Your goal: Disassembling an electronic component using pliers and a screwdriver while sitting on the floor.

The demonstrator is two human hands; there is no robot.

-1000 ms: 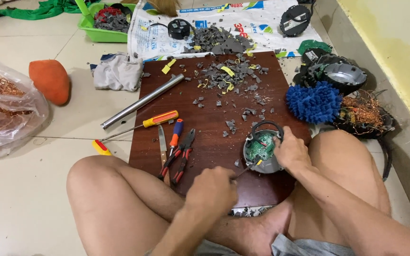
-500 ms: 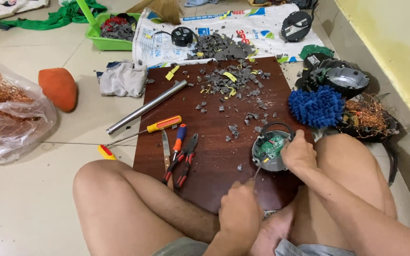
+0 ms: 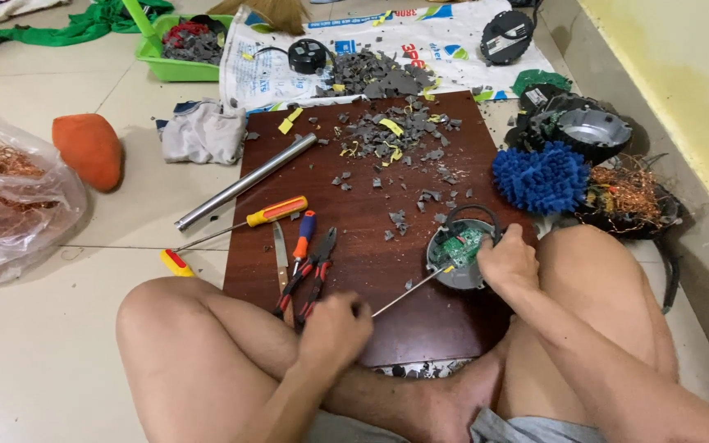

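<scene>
Left hand [image 3: 334, 328], fisted on a thin screwdriver [image 3: 408, 294] near the wooden board's [image 3: 354, 209] near edge; shaft runs up-right, tip at the round casing [image 3: 461, 250]. Right hand [image 3: 509, 264] clasps that casing, green circuit board [image 3: 463, 244] inside, by the right edge. Grey fragments [image 3: 387, 135] litter the far edge.

We find an improvised scrap-dismantling spot on a home's tiled floor [image 3: 59, 353]: a wooden board [image 3: 371, 246] serves as worktop, with screwdrivers, pliers [image 3: 313, 275], a bag of stripped copper wire [image 3: 10, 197] and broken grey casing fragments [image 3: 387, 139].
</scene>
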